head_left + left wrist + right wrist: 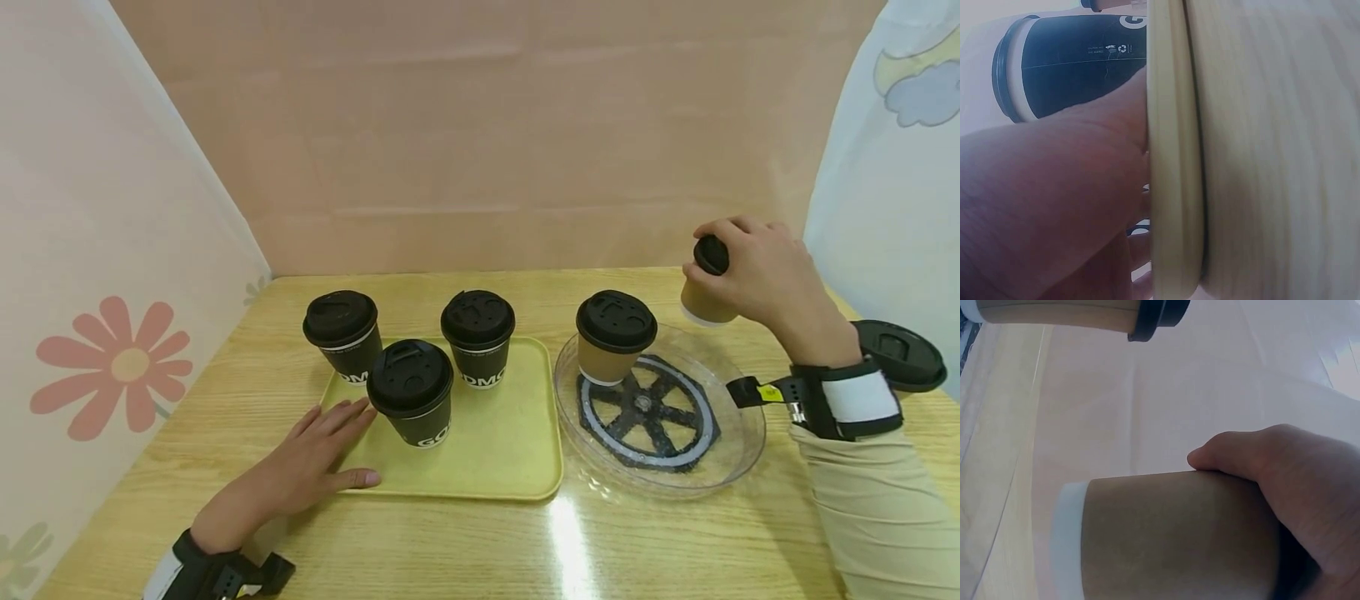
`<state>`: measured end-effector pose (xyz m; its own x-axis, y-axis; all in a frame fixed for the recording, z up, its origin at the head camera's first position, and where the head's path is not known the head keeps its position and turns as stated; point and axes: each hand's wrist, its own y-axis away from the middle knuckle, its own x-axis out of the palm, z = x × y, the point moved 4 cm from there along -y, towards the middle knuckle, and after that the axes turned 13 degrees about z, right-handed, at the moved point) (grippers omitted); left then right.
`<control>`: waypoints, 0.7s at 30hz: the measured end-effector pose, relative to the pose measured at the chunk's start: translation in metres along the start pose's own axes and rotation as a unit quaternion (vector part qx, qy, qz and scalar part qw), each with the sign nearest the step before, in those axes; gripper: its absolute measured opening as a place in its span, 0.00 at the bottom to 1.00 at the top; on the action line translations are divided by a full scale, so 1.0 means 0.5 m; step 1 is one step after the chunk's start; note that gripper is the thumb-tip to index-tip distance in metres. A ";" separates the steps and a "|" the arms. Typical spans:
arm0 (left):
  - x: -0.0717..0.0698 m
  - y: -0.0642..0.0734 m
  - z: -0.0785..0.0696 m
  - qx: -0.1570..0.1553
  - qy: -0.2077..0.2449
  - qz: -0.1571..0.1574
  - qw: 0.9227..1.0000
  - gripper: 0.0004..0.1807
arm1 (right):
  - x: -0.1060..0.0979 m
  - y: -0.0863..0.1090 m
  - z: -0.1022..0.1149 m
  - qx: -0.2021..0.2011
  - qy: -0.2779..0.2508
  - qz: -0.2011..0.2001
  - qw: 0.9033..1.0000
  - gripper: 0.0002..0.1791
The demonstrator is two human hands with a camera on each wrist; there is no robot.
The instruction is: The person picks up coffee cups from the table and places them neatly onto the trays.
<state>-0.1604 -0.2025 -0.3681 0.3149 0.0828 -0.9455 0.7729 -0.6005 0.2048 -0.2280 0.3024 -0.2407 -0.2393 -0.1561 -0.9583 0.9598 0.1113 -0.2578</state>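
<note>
My right hand (757, 267) grips a brown paper coffee cup (1172, 540) with a black lid, up near the lid. The cup is held in the air beyond the right rim of a clear round dish (750, 462). Inside that dish stands another brown coffee cup (602, 362), lidded in black. On the left, my left hand (307, 462) rests, fingers outstretched, on the left edge of a yellow tray (495, 467). Closest to it is a black coffee cup (412, 396). Two more black cups, one at the back left (345, 337) and one at the back centre (478, 337), stand upright on the tray.
A black spoked wheel shape (645, 408) shows through the dish's bottom. Partly hidden behind my right wrist is another black-lidded cup (903, 354) at the far right. A plain back wall (480, 150) and printed side sheets (112, 208) enclose the wooden table (420, 550).
</note>
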 end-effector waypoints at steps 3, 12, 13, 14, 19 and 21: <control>0.002 0.000 0.001 -0.004 0.006 0.002 1.000 0.46 | -0.004 0.001 0.006 -0.001 0.002 0.001 1.000 0.23; -0.003 0.001 -0.001 0.004 -0.003 -0.005 1.000 0.45 | -0.011 0.003 0.020 -0.011 0.010 0.003 1.000 0.22; -0.002 0.000 -0.001 0.004 -0.004 -0.005 1.000 0.45 | -0.012 0.004 0.021 -0.012 0.010 0.004 1.000 0.22; -0.003 0.001 -0.001 0.004 -0.005 -0.005 1.000 0.45 | -0.012 0.004 0.022 -0.013 0.010 0.005 1.000 0.22; -0.004 0.000 -0.002 0.007 -0.012 -0.008 1.000 0.45 | -0.015 0.006 0.028 -0.012 0.010 0.008 1.000 0.22; -0.005 0.000 -0.002 0.007 -0.013 -0.009 1.000 0.45 | -0.017 0.007 0.031 -0.011 0.013 0.009 1.000 0.23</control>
<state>-0.1605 -0.2021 -0.3656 0.2867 0.0726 -0.9553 0.7699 -0.6109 0.1847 -0.2201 0.2888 -0.2317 -0.2259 -0.1290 -0.9656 0.9604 0.1363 -0.2429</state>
